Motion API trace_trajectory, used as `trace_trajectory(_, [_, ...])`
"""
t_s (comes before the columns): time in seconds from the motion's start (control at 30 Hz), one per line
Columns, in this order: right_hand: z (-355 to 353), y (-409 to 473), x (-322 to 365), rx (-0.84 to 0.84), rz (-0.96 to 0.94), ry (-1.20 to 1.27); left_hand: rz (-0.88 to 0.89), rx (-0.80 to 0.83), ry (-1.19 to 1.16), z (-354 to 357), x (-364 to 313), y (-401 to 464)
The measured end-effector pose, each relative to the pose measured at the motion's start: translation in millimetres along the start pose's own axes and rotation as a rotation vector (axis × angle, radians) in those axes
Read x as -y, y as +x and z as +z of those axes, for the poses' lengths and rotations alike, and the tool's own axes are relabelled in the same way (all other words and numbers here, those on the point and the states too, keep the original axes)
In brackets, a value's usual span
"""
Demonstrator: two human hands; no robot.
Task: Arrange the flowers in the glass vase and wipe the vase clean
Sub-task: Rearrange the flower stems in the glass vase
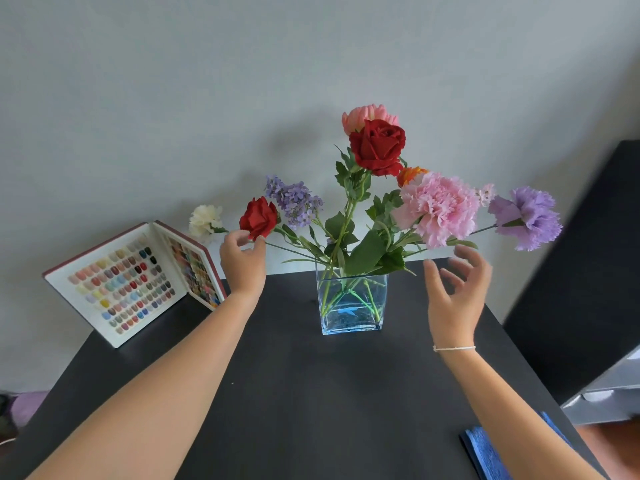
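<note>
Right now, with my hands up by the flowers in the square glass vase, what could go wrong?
The left hand pinches at the small red rose, whose stem leans far out; pulling could tip the square glass vase, which holds water. The right hand, open beside the pink carnation, could knock the low-hanging purple carnation. The open nail-colour sample book sits close enough to catch a spill.

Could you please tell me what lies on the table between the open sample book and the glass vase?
In the head view, only the left forearm crosses above it; the black table there is bare.
</note>
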State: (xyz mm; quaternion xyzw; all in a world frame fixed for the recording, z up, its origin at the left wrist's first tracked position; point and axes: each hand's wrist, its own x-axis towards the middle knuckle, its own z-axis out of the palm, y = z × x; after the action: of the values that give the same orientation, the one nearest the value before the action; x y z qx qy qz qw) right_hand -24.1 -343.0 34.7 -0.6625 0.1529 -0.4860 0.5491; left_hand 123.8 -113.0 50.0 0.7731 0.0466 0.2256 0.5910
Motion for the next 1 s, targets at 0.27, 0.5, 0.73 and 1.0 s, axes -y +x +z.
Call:
trace_trajectory(0.27, [9.5,22.7,25.0,0.049,-0.166,-0.146,-0.037,0.051,0.164,-2.3,-10.5,22.9])
trace_trajectory(0.5, [27.3,36.8,34.7,0.092,-0.225,-0.197,-0.228,0.166,0.138,6.7,-3.5,21.7])
trace_trajectory(0.73, [28.9,52.1,37.0,0.131,-0.232,-0.279,-0.226,0.208,0.074,9.4,-3.7,24.6])
trace_trajectory(1.0, [45.1,64.2,21.0,0.187,-0.159,-0.308,-0.263,0.283,-0.097,15.4,-0.9,42.7])
